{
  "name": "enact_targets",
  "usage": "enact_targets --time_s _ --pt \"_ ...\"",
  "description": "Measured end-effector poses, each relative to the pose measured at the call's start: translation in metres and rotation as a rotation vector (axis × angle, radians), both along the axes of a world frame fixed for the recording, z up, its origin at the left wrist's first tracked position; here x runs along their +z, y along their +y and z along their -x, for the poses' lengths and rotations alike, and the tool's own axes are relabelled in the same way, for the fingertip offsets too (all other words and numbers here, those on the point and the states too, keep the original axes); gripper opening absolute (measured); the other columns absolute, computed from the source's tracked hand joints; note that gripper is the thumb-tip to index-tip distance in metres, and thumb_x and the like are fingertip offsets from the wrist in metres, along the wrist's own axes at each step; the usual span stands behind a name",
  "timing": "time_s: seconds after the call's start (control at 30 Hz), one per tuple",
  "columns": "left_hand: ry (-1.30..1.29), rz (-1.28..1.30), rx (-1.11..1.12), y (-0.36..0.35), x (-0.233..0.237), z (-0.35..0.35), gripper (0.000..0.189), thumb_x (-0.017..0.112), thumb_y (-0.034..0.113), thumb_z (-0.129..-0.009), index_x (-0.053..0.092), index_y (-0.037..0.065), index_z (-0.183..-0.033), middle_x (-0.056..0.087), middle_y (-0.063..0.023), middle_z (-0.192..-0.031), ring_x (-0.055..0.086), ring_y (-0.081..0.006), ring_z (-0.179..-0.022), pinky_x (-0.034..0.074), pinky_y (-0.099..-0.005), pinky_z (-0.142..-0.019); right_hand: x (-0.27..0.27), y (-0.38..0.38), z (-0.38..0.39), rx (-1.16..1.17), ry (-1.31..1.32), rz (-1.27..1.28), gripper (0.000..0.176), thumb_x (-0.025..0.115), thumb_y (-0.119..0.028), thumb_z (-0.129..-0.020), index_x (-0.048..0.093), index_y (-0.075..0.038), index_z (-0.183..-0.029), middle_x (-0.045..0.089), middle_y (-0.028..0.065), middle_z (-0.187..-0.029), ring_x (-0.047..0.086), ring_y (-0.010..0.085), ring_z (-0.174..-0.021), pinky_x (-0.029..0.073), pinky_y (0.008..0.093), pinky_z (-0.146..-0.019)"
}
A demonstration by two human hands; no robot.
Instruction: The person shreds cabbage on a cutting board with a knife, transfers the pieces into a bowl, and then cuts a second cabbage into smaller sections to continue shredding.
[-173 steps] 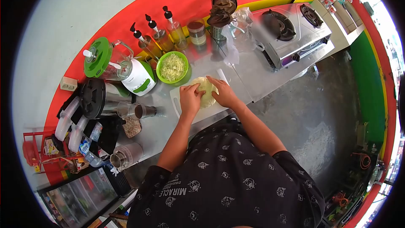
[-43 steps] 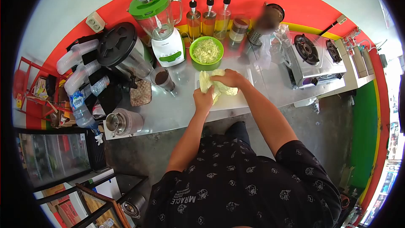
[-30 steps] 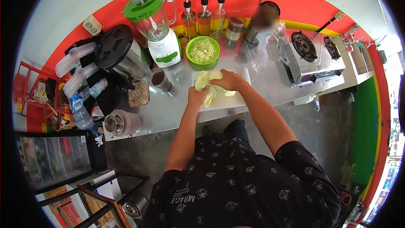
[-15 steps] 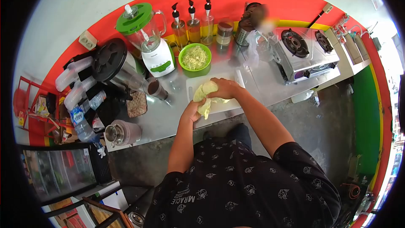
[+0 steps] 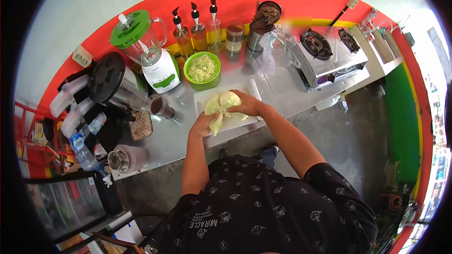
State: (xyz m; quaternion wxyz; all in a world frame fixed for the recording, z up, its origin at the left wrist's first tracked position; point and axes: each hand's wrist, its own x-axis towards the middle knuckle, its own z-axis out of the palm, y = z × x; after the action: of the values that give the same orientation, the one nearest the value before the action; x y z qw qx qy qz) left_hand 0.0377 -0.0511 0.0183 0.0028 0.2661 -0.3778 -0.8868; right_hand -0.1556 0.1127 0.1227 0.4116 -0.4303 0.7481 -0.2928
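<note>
Over the white cutting board (image 5: 201,98), my right hand (image 5: 249,105) grips a pale green cabbage (image 5: 230,99) from its right side. My left hand (image 5: 202,123) is closed on loose cabbage leaves (image 5: 214,113) at the left, with one leaf hanging below the fingers. The leaves and the cabbage lie close together; whether they are still joined cannot be made out. Along the board's right edge lies what looks like a knife (image 5: 254,88), partly hidden by my right hand. Behind the board stands a green bowl (image 5: 203,84) of shredded cabbage (image 5: 202,67).
A blender (image 5: 160,73), pump bottles (image 5: 200,37) and a lidded jar (image 5: 234,37) line the wall. To the right is a two-burner stove (image 5: 325,59). A tall dispenser (image 5: 127,87), a dark-filled cup (image 5: 161,107) and a steel flask (image 5: 129,158) stand on the left.
The leaves in my left hand have spread apart from the cabbage in my right hand. The knife-like item now shows more. The whole view has shifted slightly.
</note>
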Motion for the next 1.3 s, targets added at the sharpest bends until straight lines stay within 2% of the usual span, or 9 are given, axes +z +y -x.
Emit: enact_targets --time_s 0.13,0.4,0.53,0.63,0.67,0.73,0.87,1.07,1.3 --pt "-0.046 0.161 0.240 0.008 0.019 0.008 0.039 0.072 0.008 -0.092 0.061 -0.002 -0.128 0.071 -0.0132 -0.115 0.072 -0.0259 -0.101 0.059 -0.0403 -0.087 -0.001 0.012 -0.016 0.026 0.172 0.088 0.099 0.082 -0.050 -0.078 0.035 -0.010 -0.157 0.055 0.0223 -0.142 0.057 0.0377 -0.129 0.045 0.0453 -0.110" --pt "-0.215 0.548 0.274 0.026 0.032 0.026 0.038 0.069 0.008 -0.089 0.067 -0.001 -0.126 0.074 -0.0134 -0.112 0.071 -0.0241 -0.099 0.055 -0.0361 -0.087 -0.007 0.041 -0.044 0.038 0.400 0.223 0.109 0.086 -0.044 -0.073 0.027 -0.015 -0.160 0.040 0.0206 -0.154 0.049 0.0425 -0.136 0.043 0.0489 -0.113" --pt "-0.251 0.682 0.323 0.037 0.055 0.028 0.039 0.068 0.009 -0.089 0.064 0.000 -0.127 0.072 -0.0132 -0.116 0.070 -0.0240 -0.101 0.054 -0.0369 -0.089 -0.005 0.040 -0.039 -0.099 0.248 0.194 0.099 0.085 -0.038 -0.077 0.035 -0.006 -0.156 0.049 0.0249 -0.147 0.055 0.0416 -0.131 0.046 0.0450 -0.109" --pt "-0.233 0.735 0.290 0.040 0.053 0.022 0.042 0.068 0.007 -0.089 0.062 0.000 -0.130 0.071 -0.0148 -0.121 0.069 -0.0263 -0.109 0.053 -0.0374 -0.094 -0.030 0.041 -0.028 -0.493 -0.125 0.451 0.063 0.074 -0.035 -0.093 0.054 0.001 -0.141 0.068 0.0144 -0.122 0.068 0.0257 -0.108 0.054 0.0357 -0.095" --pt "-0.234 0.824 0.278 0.041 0.052 0.020 0.042 0.067 0.006 -0.089 0.062 0.000 -0.130 0.071 -0.0154 -0.122 0.069 -0.0269 -0.110 0.053 -0.0373 -0.094 -0.033 0.044 -0.023 -0.501 -0.119 0.453 0.063 0.074 -0.035 -0.093 0.054 0.001 -0.141 0.068 0.0144 -0.122 0.068 0.0257 -0.108 0.054 0.0357 -0.095" --pt "-0.193 0.800 0.283 0.042 0.050 0.017 0.042 0.066 0.005 -0.088 0.061 -0.002 -0.130 0.071 -0.0161 -0.122 0.069 -0.0273 -0.110 0.053 -0.0375 -0.094 -0.032 0.052 -0.012 -0.813 -0.667 0.601 0.055 0.065 -0.035 -0.101 0.053 0.002 -0.139 0.066 0.0144 -0.124 0.068 0.0244 -0.108 0.055 0.0364 -0.093" --pt "-0.238 0.822 0.201 0.054 0.057 0.018 0.045 0.066 0.006 -0.088 0.060 -0.001 -0.132 0.071 -0.0148 -0.121 0.069 -0.0265 -0.109 0.053 -0.0375 -0.095 -0.040 0.077 0.018 -0.981 -0.841 0.849 0.056 0.059 -0.038 -0.103 0.044 -0.005 -0.146 0.062 0.0157 -0.132 0.067 0.0288 -0.113 0.059 0.0444 -0.093" --pt "-0.093 0.666 0.111 0.082 0.061 0.046 0.047 0.066 0.008 -0.090 0.057 0.000 -0.136 0.068 -0.0124 -0.125 0.067 -0.0238 -0.114 0.051 -0.0371 -0.098 -0.048 0.126 0.058 -1.199 -0.891 0.709 0.061 0.053 -0.055 -0.103 0.042 -0.017 -0.149 0.060 0.0122 -0.138 0.064 0.0326 -0.120 0.055 0.0583 -0.093" --pt "-0.055 0.681 0.033 0.103 0.059 0.060 0.044 0.066 0.006 -0.091 0.058 -0.001 -0.134 0.069 -0.0129 -0.124 0.067 -0.0231 -0.112 0.051 -0.0368 -0.097 -0.055 0.153 0.083 -1.173 -0.572 0.337 0.073 0.050 -0.064 -0.101 0.055 -0.001 -0.137 0.065 0.0167 -0.125 0.069 0.0334 -0.109 0.059 0.0540 -0.084"
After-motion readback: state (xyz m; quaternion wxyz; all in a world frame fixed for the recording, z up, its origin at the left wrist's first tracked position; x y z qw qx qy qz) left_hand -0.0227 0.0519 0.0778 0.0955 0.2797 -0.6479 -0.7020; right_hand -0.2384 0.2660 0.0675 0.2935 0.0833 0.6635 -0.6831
